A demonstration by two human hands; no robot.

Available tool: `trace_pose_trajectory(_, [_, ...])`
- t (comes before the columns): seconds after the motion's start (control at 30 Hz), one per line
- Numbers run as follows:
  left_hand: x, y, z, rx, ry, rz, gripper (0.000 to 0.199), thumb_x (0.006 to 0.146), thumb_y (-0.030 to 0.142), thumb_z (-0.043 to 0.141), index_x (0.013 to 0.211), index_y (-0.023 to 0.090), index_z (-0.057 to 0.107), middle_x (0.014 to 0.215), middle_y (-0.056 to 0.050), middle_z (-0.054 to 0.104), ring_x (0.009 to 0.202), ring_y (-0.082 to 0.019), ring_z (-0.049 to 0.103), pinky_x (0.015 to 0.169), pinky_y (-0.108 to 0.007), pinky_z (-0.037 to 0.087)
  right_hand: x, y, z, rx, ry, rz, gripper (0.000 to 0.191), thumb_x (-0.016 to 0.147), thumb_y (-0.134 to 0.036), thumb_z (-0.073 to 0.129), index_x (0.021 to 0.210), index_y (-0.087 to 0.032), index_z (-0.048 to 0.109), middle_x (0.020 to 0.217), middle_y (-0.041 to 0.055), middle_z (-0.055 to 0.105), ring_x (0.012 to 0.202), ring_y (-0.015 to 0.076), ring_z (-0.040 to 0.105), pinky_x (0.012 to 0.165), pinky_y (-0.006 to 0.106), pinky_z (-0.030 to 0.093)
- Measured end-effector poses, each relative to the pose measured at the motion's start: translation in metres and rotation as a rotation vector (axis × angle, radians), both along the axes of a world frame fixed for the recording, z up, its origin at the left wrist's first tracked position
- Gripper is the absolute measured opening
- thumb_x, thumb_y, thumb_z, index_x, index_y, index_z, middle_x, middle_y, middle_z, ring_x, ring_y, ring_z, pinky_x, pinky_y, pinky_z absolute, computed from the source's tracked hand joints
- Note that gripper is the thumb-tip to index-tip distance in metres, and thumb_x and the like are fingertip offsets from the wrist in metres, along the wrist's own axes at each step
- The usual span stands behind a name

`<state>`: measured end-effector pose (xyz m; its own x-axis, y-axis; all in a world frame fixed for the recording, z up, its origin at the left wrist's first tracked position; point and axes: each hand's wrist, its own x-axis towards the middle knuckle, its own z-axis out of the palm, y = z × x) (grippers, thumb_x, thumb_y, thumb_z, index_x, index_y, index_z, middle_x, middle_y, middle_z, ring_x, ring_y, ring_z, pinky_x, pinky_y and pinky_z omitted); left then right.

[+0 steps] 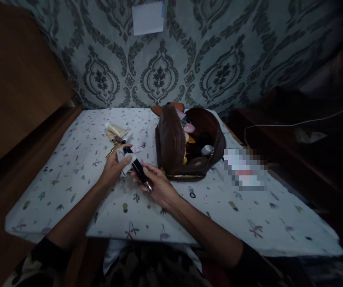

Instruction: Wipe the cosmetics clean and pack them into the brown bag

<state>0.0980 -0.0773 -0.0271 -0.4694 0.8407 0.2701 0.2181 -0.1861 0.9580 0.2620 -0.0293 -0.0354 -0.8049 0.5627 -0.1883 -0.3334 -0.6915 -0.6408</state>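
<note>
My right hand (pixel 156 183) is closed around a slim black cosmetic tube (pixel 139 170) with a shiny silver end, tilted over the table. Pinched in my left hand (pixel 114 165) is a crumpled white wipe (pixel 125 167), pressed at the upper end of the tube; its exact folds are hard to see. Just beyond my left hand lies a small pile of cosmetics, among them a beige tube (pixel 116 130) and a gold-coloured item (pixel 111 152). To the right of my hands stands a brown cosmetic bag (pixel 171 145), unzipped, with several items inside, including a pink one (pixel 189 127) and a white-capped one (pixel 207 150).
A white patterned cloth (pixel 69 199) covers the table. At its right edge lies a blurred-out item (pixel 245 169). Brown wooden furniture (pixel 18 91) stands on the left, a patterned wall (pixel 159 71) behind. A white cable (pixel 296 124) runs along the dark right side.
</note>
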Motion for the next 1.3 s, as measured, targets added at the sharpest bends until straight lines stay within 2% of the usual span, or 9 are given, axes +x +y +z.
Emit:
trace_pose_trajectory(0.17, [-0.005, 0.003, -0.007, 0.007, -0.196, 0.059, 0.044, 0.081, 0.062, 0.062, 0.088, 0.018, 0.065, 0.059, 0.005, 0.052, 0.047, -0.009, 0.042, 0.045, -0.021, 0.036, -0.001, -0.004, 0.002, -0.001, -0.033, 0.006, 0.038, 0.058, -0.031, 0.091, 0.087, -0.016, 0.072, 0.081, 0.0014, 0.069, 0.069, 0.0100, 0.061, 0.046, 0.016, 0.039])
trace_pose_trajectory(0.3, [0.001, 0.003, -0.007, -0.008, -0.052, -0.054, 0.054, 0.075, 0.058, 0.070, 0.113, 0.020, 0.062, 0.094, -0.004, 0.067, 0.080, -0.019, 0.063, 0.071, -0.029, 0.051, -0.001, -0.001, 0.003, -0.058, -0.023, -0.061, 0.042, 0.056, -0.031, 0.092, 0.090, -0.019, 0.070, 0.079, -0.0004, 0.068, 0.066, 0.0094, 0.061, 0.044, 0.015, 0.037])
trace_pose_trajectory(0.4, [0.006, 0.002, -0.006, -0.014, 0.110, -0.112, 0.079, 0.065, 0.054, 0.080, 0.130, 0.020, 0.051, 0.123, -0.010, 0.061, 0.111, -0.028, 0.059, 0.093, -0.038, 0.048, -0.001, 0.002, 0.001, -0.048, -0.007, -0.091, 0.045, 0.056, -0.033, 0.092, 0.091, -0.020, 0.067, 0.077, -0.0017, 0.067, 0.065, 0.0104, 0.062, 0.043, 0.015, 0.038])
trace_pose_trajectory(0.5, [0.008, 0.002, -0.006, -0.027, 0.150, -0.080, 0.084, 0.064, 0.052, 0.081, 0.133, 0.020, 0.047, 0.127, -0.010, 0.058, 0.115, -0.029, 0.057, 0.097, -0.040, 0.047, -0.001, 0.002, -0.002, 0.006, -0.027, -0.078, 0.043, 0.057, -0.038, 0.091, 0.086, -0.020, 0.064, 0.073, -0.0020, 0.066, 0.064, 0.0116, 0.063, 0.043, 0.016, 0.038])
trace_pose_trajectory(0.67, [0.003, 0.002, -0.006, 0.012, 0.016, 0.105, 0.040, 0.078, 0.051, 0.070, 0.100, 0.019, 0.061, 0.087, -0.001, 0.064, 0.077, -0.016, 0.060, 0.073, -0.028, 0.051, -0.001, -0.003, -0.005, 0.084, -0.069, -0.001, 0.036, 0.066, -0.042, 0.085, 0.089, -0.019, 0.069, 0.081, 0.0016, 0.069, 0.068, 0.0119, 0.063, 0.047, 0.017, 0.041])
trace_pose_trajectory(0.8, [0.000, 0.002, -0.001, 0.057, -0.211, 0.168, 0.041, 0.079, 0.057, 0.067, 0.072, 0.018, 0.054, 0.058, 0.005, 0.050, 0.047, -0.008, 0.043, 0.044, -0.021, 0.038, -0.001, -0.005, -0.003, 0.098, -0.042, 0.052, 0.044, 0.060, -0.028, 0.089, 0.101, -0.021, 0.073, 0.094, 0.0011, 0.070, 0.075, 0.0113, 0.062, 0.053, 0.018, 0.045])
trace_pose_trajectory(0.93, [0.000, 0.002, 0.005, 0.034, -0.266, 0.055, 0.046, 0.065, 0.051, 0.081, 0.090, 0.018, 0.060, 0.069, 0.004, 0.058, 0.051, -0.009, 0.049, 0.046, -0.021, 0.040, 0.000, -0.003, -0.001, 0.063, -0.019, 0.026, 0.047, 0.061, -0.030, 0.089, 0.104, -0.021, 0.071, 0.092, 0.0005, 0.069, 0.074, 0.0120, 0.064, 0.052, 0.019, 0.047])
trace_pose_trajectory(1.1, [0.006, -0.003, 0.005, -0.134, -0.196, -0.242, 0.081, 0.055, 0.039, 0.089, 0.126, 0.021, 0.053, 0.086, 0.000, 0.063, 0.071, -0.016, 0.062, 0.059, -0.025, 0.050, 0.001, 0.002, -0.001, 0.066, 0.016, -0.027, 0.040, 0.064, -0.036, 0.087, 0.094, -0.022, 0.065, 0.076, -0.0013, 0.068, 0.068, 0.0133, 0.066, 0.053, 0.020, 0.048])
trace_pose_trajectory(1.3, [0.009, -0.002, 0.005, -0.086, -0.387, -0.093, 0.048, 0.059, 0.050, 0.085, 0.087, 0.018, 0.062, 0.064, 0.004, 0.059, 0.050, -0.010, 0.051, 0.046, -0.023, 0.044, 0.001, -0.002, -0.002, 0.120, 0.005, 0.018, 0.037, 0.068, -0.039, 0.085, 0.095, -0.019, 0.070, 0.085, 0.0030, 0.071, 0.075, 0.0135, 0.066, 0.055, 0.019, 0.047])
